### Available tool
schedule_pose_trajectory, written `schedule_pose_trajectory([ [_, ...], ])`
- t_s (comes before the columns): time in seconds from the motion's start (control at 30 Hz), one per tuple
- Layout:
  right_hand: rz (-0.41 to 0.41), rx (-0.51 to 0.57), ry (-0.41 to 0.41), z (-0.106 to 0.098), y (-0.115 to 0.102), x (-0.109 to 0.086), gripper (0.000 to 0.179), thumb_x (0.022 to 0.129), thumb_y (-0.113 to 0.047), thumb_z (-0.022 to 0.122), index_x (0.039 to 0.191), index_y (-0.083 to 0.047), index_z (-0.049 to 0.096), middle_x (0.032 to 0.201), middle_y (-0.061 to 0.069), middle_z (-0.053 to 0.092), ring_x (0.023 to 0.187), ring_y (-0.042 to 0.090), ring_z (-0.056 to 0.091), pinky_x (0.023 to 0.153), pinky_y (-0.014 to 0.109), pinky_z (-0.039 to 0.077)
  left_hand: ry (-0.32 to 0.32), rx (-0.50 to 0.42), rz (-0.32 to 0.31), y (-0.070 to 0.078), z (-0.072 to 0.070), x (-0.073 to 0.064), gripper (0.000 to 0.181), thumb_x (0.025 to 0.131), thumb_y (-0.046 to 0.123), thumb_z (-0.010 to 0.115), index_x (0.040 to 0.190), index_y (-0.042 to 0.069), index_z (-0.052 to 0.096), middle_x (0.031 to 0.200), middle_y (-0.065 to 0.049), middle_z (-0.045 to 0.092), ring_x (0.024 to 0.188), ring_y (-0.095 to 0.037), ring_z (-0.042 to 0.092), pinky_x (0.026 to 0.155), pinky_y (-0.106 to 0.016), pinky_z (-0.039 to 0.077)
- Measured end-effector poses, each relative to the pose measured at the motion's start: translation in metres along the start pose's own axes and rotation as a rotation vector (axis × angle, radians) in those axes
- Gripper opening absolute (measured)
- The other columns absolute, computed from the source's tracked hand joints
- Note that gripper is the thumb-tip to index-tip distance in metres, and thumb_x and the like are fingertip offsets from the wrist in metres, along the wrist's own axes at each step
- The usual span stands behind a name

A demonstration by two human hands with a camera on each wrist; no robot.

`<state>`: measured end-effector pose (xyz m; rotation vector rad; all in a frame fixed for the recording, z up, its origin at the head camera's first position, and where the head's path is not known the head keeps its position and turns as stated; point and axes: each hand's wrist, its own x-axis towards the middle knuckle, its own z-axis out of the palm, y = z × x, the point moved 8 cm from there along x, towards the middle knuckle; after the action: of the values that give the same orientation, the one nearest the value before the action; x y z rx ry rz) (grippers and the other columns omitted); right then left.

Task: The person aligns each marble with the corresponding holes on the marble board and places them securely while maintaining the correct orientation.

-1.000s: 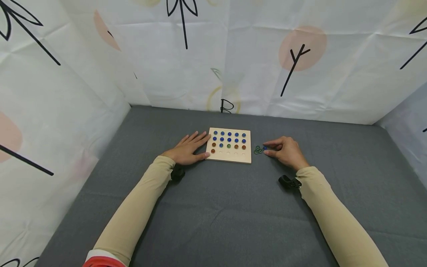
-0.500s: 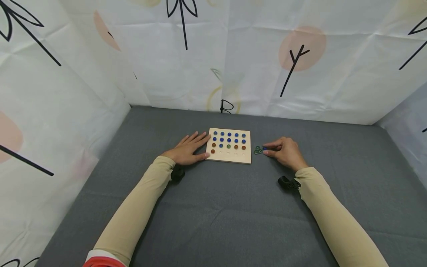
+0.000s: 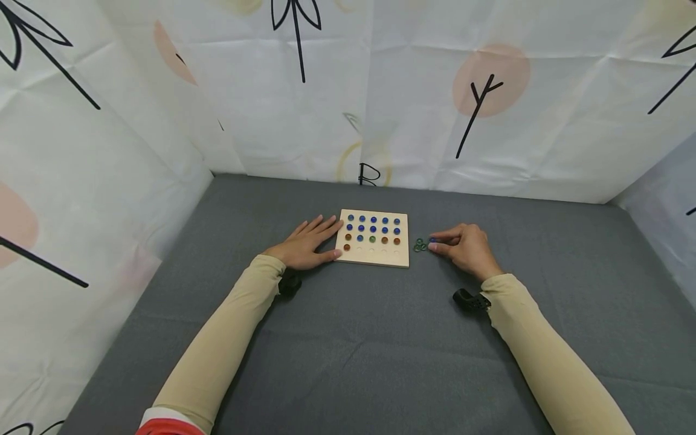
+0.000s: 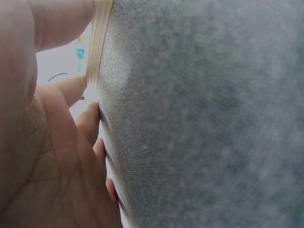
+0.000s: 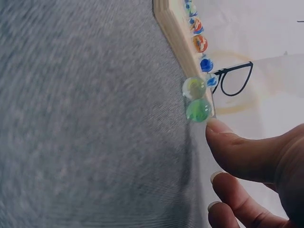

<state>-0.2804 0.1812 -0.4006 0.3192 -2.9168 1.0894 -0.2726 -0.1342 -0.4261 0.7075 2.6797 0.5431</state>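
hardly anything has moved since a second ago; only the thumb and forefinger of the right hand [image 3: 472,249] look a touch closer together. that hand pinches the blue marble [image 3: 432,240], while the green marbles [image 5: 198,110] sit clustered on the counter [image 3: 348,350] just left of its fingertips. farther left lies the board [image 3: 375,260], flat, with the left hand [image 3: 306,244] spread open, its thumb and forefinger touching the left edge.

to do this well, keep the pinch at the marble's middle, light but sure, since anything so round and smooth could squirt from a hard squeeze. lift straight up before any sideways move: the right thumb tip is right by a green marble, and a nudge could set it rolling. the left hand's light hold suits, steadying the board without tilting it and jolting the seated marbles [image 3: 373,229]. right of the left thumb, four bare dents [image 3: 383,251] show in the nearest row.
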Motion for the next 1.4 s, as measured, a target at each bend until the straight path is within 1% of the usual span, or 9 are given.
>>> schedule_pose_trajectory([
  [0.13,-0.016,-0.007,0.034,-0.003,-0.007,-0.001,0.024,0.09,-0.016,0.081,0.111,-0.004,0.08,0.102,0.019,0.069,0.088,0.03,0.06,0.068,0.039,0.046,-0.009,-0.015,-0.002,-0.003,0.002,0.001,0.075,0.106,0.051,0.047,0.165,0.02,0.013,0.17,-0.006,0.008,0.156,-0.029,-0.003,0.124,-0.051,-0.004],
  [0.3,-0.051,-0.021,0.057,-0.003,-0.021,-0.003,0.024,0.088,-0.016,0.082,0.109,-0.004,0.08,0.096,0.018,0.068,0.082,0.028,0.058,0.066,0.037,0.044,-0.02,-0.008,-0.012,-0.007,0.005,0.003,0.077,0.105,0.057,0.043,0.166,0.023,0.01,0.171,-0.002,0.005,0.156,-0.026,-0.006,0.124,-0.047,-0.006],
  [0.4,-0.063,-0.023,0.059,0.0,-0.029,-0.004,0.023,0.089,-0.017,0.082,0.108,-0.005,0.081,0.097,0.018,0.068,0.08,0.027,0.058,0.064,0.036,0.044,-0.012,-0.019,-0.005,-0.005,0.003,0.002,0.077,0.105,0.055,0.045,0.165,0.021,0.012,0.171,-0.005,0.006,0.156,-0.028,-0.004,0.124,-0.049,-0.006],
  [0.6,-0.067,-0.005,0.043,0.01,-0.04,-0.005,0.024,0.089,-0.017,0.082,0.109,-0.004,0.08,0.098,0.017,0.068,0.078,0.026,0.057,0.062,0.035,0.044,-0.004,-0.005,-0.009,-0.004,0.002,0.002,0.074,0.106,0.048,0.048,0.165,0.018,0.014,0.17,-0.007,0.008,0.156,-0.03,-0.002,0.124,-0.051,-0.003],
  [0.83,-0.096,0.006,0.018,0.025,-0.055,-0.005,0.022,0.088,-0.016,0.083,0.107,-0.005,0.081,0.096,0.015,0.068,0.079,0.026,0.059,0.064,0.036,0.046,-0.002,0.006,-0.008,-0.003,0.001,0.001,0.075,0.106,0.049,0.048,0.165,0.019,0.014,0.17,-0.006,0.008,0.156,-0.03,-0.001,0.124,-0.052,-0.002],
  [1.0,-0.121,0.033,0.008,0.034,-0.066,-0.004,0.021,0.088,-0.016,0.083,0.106,-0.006,0.082,0.095,0.014,0.069,0.079,0.025,0.061,0.062,0.035,0.047,-0.005,0.008,-0.014,-0.004,0.002,0.002,0.075,0.106,0.05,0.048,0.165,0.02,0.013,0.17,-0.005,0.008,0.156,-0.029,-0.002,0.124,-0.051,-0.003],
  [1.1,-0.146,0.05,0.009,0.038,-0.073,-0.004,0.021,0.087,-0.015,0.083,0.105,-0.004,0.082,0.093,0.014,0.068,0.075,0.024,0.058,0.06,0.034,0.045,-0.004,0.002,-0.012,-0.003,0.001,0.001,0.075,0.106,0.05,0.048,0.165,0.02,0.014,0.17,-0.005,0.008,0.156,-0.029,-0.002,0.124,-0.051,-0.003],
  [1.23,-0.152,0.066,-0.002,0.044,-0.08,-0.004,0.021,0.088,-0.016,0.083,0.106,-0.005,0.082,0.091,0.011,0.067,0.074,0.023,0.056,0.059,0.034,0.044,0.0,0.001,-0.011,0.0,0.0,0.0,0.076,0.105,0.049,0.05,0.165,0.019,0.015,0.17,-0.006,0.009,0.156,-0.03,-0.001,0.124,-0.052,-0.003],
  [1.4,-0.167,0.069,-0.004,0.052,-0.089,-0.003,0.021,0.087,-0.017,0.084,0.105,-0.006,0.082,0.091,0.011,0.067,0.075,0.023,0.06,0.059,0.034,0.047,-0.002,0.012,-0.02,-0.002,0.001,0.001,0.075,0.106,0.05,0.049,0.165,0.02,0.014,0.17,-0.005,0.008,0.156,-0.029,-0.001,0.124,-0.051,-0.003],
])
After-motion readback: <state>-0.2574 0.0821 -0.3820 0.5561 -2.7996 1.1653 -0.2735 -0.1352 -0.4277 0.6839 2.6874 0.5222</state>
